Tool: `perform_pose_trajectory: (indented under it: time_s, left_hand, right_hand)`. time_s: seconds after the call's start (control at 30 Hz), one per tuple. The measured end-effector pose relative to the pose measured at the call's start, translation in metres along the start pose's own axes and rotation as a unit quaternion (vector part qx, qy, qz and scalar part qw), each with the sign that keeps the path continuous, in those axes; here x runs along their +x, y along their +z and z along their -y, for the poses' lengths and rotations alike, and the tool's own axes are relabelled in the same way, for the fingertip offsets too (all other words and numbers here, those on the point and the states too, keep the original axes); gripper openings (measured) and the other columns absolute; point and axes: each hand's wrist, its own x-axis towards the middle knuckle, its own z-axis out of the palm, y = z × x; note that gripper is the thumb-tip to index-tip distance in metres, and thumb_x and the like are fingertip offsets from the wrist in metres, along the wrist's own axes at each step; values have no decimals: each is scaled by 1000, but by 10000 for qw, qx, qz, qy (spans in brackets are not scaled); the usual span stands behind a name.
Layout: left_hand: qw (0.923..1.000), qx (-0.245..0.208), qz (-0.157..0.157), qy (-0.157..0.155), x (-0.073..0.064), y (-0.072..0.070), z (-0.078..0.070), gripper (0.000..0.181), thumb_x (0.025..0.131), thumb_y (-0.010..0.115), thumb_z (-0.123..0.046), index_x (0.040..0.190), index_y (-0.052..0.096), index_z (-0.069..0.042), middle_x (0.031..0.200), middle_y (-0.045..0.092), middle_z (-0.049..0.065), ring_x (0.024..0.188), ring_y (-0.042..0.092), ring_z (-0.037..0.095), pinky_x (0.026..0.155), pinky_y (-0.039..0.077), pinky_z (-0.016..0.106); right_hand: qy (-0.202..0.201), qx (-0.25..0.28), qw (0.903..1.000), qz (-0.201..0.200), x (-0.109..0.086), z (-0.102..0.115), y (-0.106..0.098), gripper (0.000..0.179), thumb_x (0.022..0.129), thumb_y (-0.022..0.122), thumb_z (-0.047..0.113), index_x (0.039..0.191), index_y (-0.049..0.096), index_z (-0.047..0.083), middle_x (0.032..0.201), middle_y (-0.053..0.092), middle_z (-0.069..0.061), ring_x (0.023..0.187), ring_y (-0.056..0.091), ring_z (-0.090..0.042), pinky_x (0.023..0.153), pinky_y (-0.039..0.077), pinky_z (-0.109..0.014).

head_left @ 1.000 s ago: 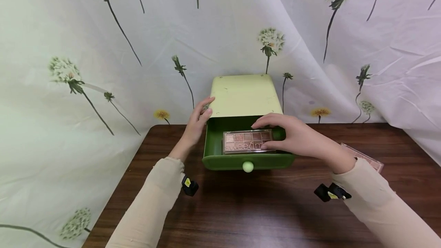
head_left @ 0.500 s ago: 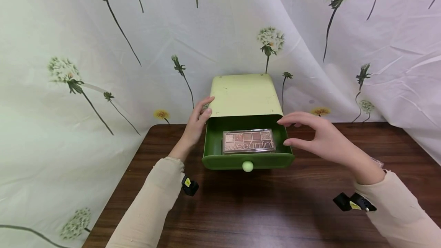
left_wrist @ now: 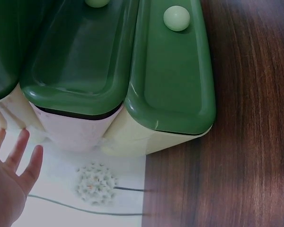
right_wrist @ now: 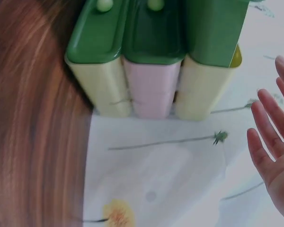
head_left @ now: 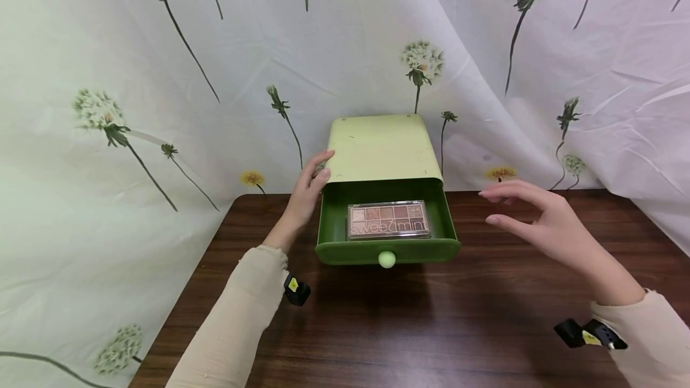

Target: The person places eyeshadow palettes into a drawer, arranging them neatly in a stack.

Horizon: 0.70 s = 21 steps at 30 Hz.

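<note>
A pale yellow-green drawer cabinet stands at the back of the table with its green top drawer pulled out. Inside that drawer lies an eyeshadow palette with a clear lid lettered "sweet mint". My left hand rests its fingertips against the cabinet's left side, fingers fairly straight, as the left wrist view also shows. Off to the right of the drawer, my right hand hangs in the air with thumb and fingers spread apart, holding nothing.
Below the pulled-out drawer are a pink-sided middle drawer unit and a yellow-sided bottom one, both closed, with round knobs. The dark wooden table ends against a white dandelion-print cloth behind.
My right hand has let go of the palette, drawn out of the drawer and moved right. The second palette on the table is now hidden behind my right arm. My left hand stays put.
</note>
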Motion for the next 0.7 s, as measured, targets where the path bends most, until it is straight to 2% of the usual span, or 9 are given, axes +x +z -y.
perform_pose_trajectory:
  time_s: [0.2, 0.23, 0.43, 0.7]
  left_hand:
    - [10000, 11, 24, -11, 0, 0, -1, 49, 103, 41, -24, 149, 43, -8, 160, 26, 10, 134, 37, 33, 104, 32, 55]
    - [10000, 15, 28, -15, 0, 0, -2, 49, 103, 41, -24, 149, 43, -8, 160, 26, 11, 134, 37, 34, 104, 33, 55]
    - [10000, 61, 21, -16, 0, -1, -1, 49, 102, 41, -26, 149, 43, -9, 160, 25, 12, 134, 37, 33, 103, 33, 55]
    - [9999, 54, 37, -95, 0, -1, -1, 49, 102, 40, -25, 149, 43, -10, 161, 23, 13, 133, 37, 34, 103, 33, 55]
  right_hand:
    - [1024, -59, 9947, 37, -17, -5, -12, 42, 80, 79, -6, 117, 71, 13, 119, 64, 6, 103, 60, -1, 68, 52, -14]
    - [1113, -103, 9937, 23, -19, -6, -14, 41, 81, 79, -4, 117, 71, 14, 119, 64, 7, 104, 59, 0, 70, 52, -15]
    - [1303, -392, 9905, -184, -28, -21, -25, 39, 81, 80, -1, 116, 72, 14, 116, 67, 8, 100, 60, 1, 85, 38, -10]
    - [1814, -449, 9822, -173, -43, -37, -35, 37, 83, 79, 2, 118, 71, 12, 113, 68, 19, 91, 62, 7, 78, 39, -9]
